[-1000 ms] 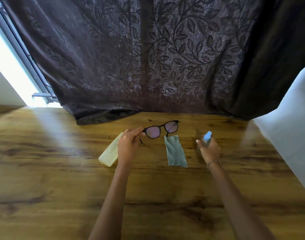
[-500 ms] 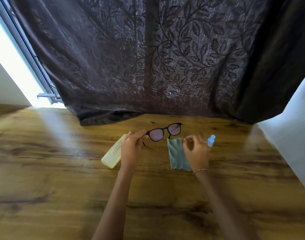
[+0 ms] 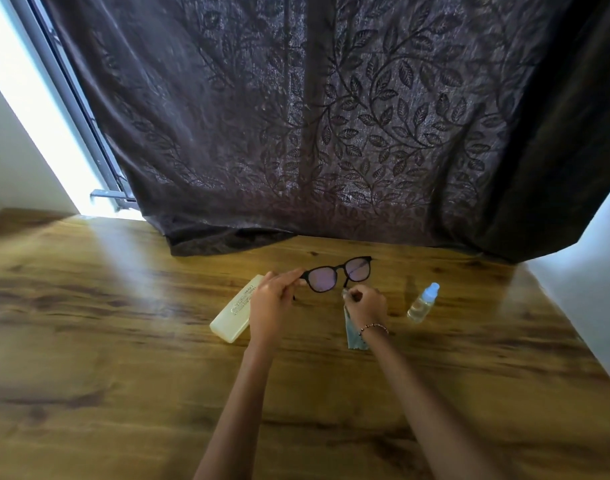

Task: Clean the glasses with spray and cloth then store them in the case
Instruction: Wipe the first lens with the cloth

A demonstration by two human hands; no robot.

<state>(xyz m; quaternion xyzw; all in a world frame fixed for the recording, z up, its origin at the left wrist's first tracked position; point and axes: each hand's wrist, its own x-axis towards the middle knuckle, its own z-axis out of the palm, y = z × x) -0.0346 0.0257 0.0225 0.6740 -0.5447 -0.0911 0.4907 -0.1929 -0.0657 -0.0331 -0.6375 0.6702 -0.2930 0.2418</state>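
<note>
Black-framed glasses [image 3: 338,277] with tinted lenses are held just above the wooden table [image 3: 123,358]. My left hand [image 3: 274,303] pinches their left end. My right hand [image 3: 365,304] is closed on the top corner of the pale blue-green cloth [image 3: 354,339], which hangs down under the wrist to the table. A small clear spray bottle [image 3: 423,303] with a light blue cap stands alone to the right of my right hand. The cream glasses case [image 3: 236,315] lies shut on the table, partly behind my left hand.
A dark leaf-patterned curtain [image 3: 331,133] hangs along the table's far edge and bunches onto it. A bright window with a metal frame [image 3: 71,98] is at the far left. A white wall [image 3: 594,296] borders the table on the right.
My right hand let go of the spray bottle, which now stands on the table, moved left and pinched the cloth's top corner, lifting it. My left hand kept holding the glasses.
</note>
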